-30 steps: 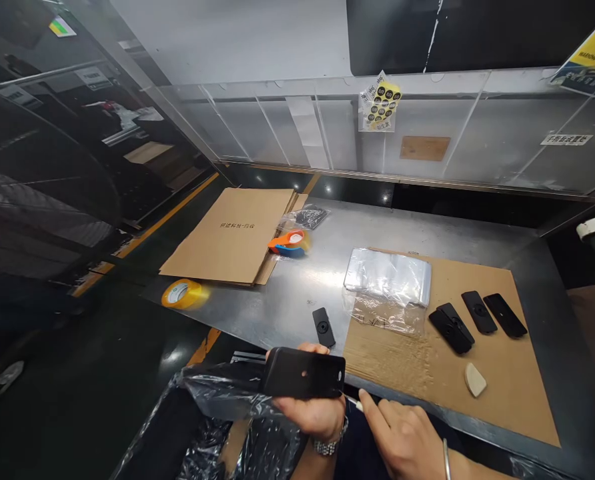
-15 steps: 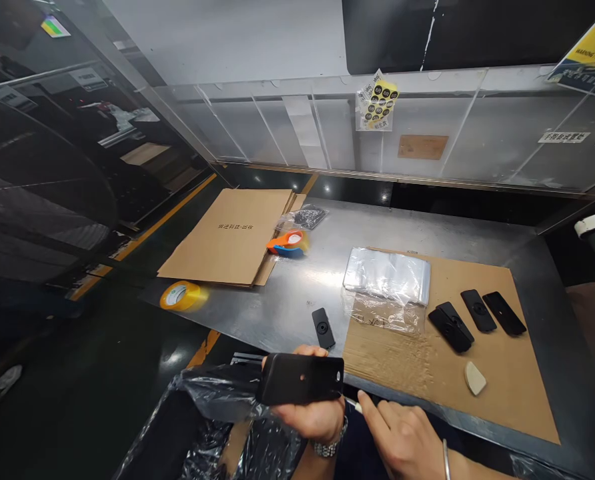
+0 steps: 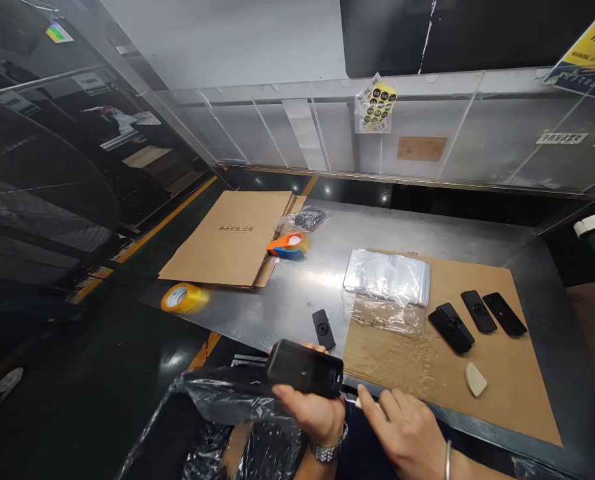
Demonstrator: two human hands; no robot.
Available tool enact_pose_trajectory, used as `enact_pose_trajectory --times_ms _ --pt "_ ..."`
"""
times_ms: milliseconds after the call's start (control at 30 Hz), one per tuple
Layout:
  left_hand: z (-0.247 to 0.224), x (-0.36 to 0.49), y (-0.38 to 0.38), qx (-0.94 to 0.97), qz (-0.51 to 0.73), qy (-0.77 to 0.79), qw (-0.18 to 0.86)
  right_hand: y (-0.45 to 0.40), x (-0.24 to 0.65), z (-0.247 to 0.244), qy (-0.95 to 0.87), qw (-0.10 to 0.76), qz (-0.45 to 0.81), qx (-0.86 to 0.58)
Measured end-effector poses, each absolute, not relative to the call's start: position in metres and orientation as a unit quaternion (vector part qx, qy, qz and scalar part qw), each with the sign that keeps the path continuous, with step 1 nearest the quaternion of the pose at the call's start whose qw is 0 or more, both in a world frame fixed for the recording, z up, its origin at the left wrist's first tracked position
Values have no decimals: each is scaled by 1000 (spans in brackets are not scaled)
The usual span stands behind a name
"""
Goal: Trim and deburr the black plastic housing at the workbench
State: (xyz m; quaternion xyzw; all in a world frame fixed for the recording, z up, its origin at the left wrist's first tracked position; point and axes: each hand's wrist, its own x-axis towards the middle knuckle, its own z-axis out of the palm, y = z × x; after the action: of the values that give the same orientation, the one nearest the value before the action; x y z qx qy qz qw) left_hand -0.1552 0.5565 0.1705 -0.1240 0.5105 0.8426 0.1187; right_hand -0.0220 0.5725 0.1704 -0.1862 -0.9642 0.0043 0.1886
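The metal table (image 3: 282, 313) shows work that looks partway through, and clock directions here run from the held piece. At 3 o'clock lies a cardboard sheet (image 3: 517, 393), and toward 11 a stack of flat cardboard (image 3: 227, 253). At 8 is a bin liner (image 3: 217, 393). The pile of clear bags (image 3: 390, 273) at 2 o'clock has no black piece visible in it, so bagging, if it belongs here, seems undone. Between 2 and 3, an overlapping black pair (image 3: 447, 327), a middle black piece (image 3: 478, 312) and an outer black piece (image 3: 504, 315) rest on the sheet; whether they are finished or waiting, I cannot tell. A lone black piece (image 3: 323, 329) lies at 1 o'clock on bare metal. Only the held black case (image 3: 305, 367) appears to be getting attention.

That case lies tilted across the left hand (image 3: 317, 417), thumb along its near edge, fingertips at the far one, palm beneath. At 4 o'clock the right hand (image 3: 407, 433) has its index finger laid along a thin white stick (image 3: 360, 403), other fingers curled; the thumb is hidden. The stick's tip is at the case's end; contact is too small to tell.
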Motion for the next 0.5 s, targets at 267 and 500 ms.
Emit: enact_pose_trajectory --times_ms 267,500 --pt "181 -168 549 -239 799 453 314 596 -12 163 -957 138 37 -253" --pt "182 -168 546 -172 799 436 377 597 -1 180 -963 104 114 -219"
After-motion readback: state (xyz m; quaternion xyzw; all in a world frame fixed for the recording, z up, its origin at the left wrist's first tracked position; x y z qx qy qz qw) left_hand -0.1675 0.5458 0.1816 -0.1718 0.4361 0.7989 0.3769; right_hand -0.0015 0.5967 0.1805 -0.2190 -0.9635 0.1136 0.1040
